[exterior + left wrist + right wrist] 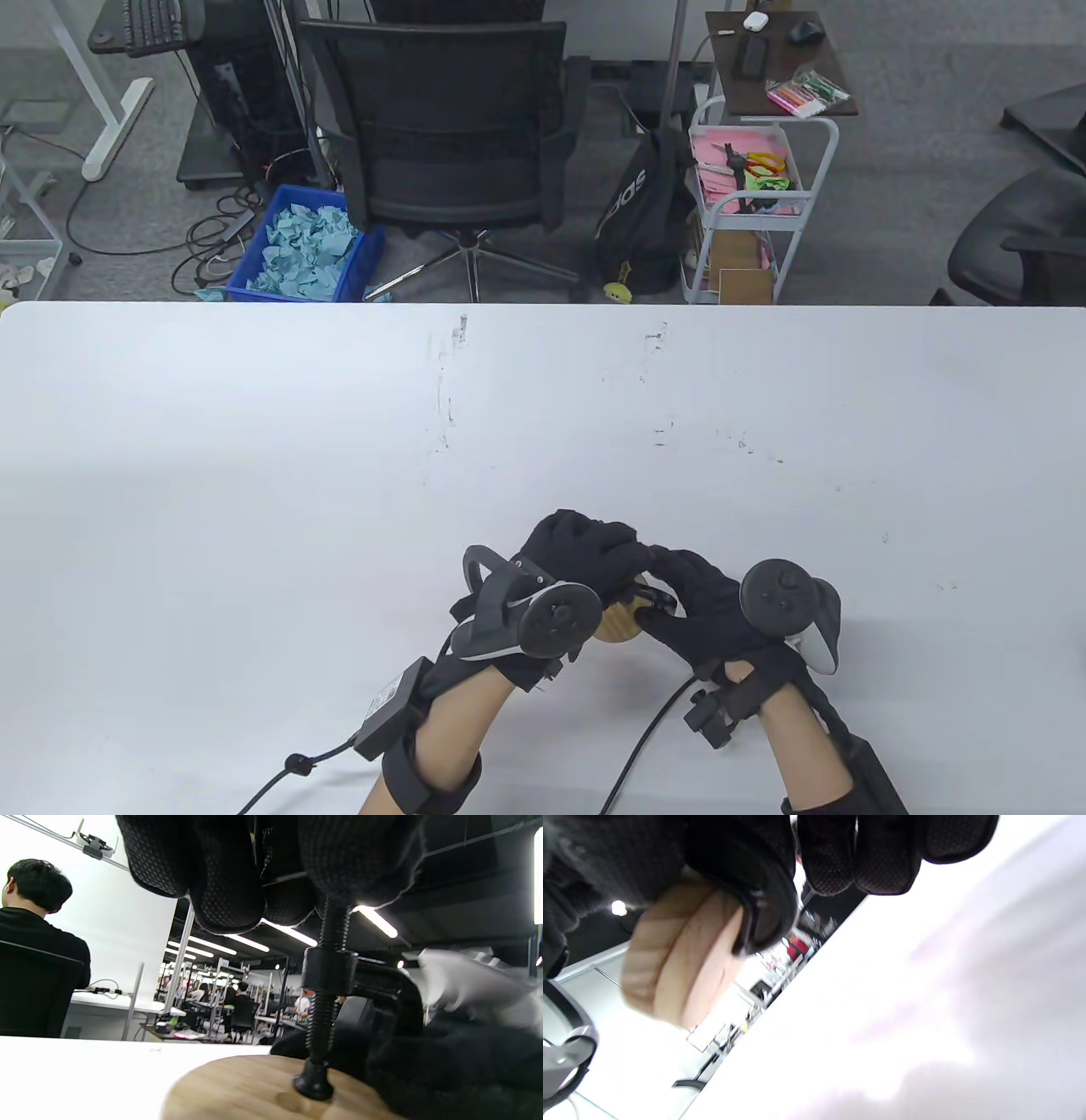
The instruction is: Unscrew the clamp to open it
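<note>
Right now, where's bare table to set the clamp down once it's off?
Bare white table runs left of the left hand, right of the right hand, and ahead of both up to the far edge, with only scuff marks. Crowded only at near centre, where both hands close around the clamp and wooden discs.

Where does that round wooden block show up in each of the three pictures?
Table view: the wooden block peeks out low at centre, between the left hand and right hand.
Left wrist view: bottom centre, under the clamp, whose screw pad presses on it.
Right wrist view: left of centre, blurred, seen edge-on.
Shared landmark: the white table.
</note>
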Action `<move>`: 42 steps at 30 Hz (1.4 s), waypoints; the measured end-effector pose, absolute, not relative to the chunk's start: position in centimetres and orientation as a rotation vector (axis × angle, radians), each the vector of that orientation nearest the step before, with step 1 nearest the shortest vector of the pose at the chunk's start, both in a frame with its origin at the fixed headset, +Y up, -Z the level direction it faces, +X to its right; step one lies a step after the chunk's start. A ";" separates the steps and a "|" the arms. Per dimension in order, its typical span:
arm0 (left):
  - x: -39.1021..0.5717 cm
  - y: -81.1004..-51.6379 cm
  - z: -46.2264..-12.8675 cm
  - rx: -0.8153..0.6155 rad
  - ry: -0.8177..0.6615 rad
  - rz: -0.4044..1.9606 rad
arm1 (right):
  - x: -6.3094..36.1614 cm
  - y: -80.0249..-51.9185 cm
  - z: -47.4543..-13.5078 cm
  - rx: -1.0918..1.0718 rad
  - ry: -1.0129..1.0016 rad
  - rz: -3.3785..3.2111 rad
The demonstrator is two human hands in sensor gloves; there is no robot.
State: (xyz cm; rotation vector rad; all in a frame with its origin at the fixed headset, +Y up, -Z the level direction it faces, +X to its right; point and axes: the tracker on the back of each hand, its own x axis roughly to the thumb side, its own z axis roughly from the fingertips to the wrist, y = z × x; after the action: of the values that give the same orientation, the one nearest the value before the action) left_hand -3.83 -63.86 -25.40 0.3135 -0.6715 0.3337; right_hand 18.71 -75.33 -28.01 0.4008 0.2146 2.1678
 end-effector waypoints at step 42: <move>-5.5 -65.5 -27.9 0.169 -0.553 0.343 | 18.8 -75.5 -27.7 0.317 0.151 2.097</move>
State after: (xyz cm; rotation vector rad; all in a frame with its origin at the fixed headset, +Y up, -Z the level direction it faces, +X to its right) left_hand -5.49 -65.49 -27.85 0.1690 -0.5535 0.3433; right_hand 18.79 -75.48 -27.74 0.3172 0.1512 2.0968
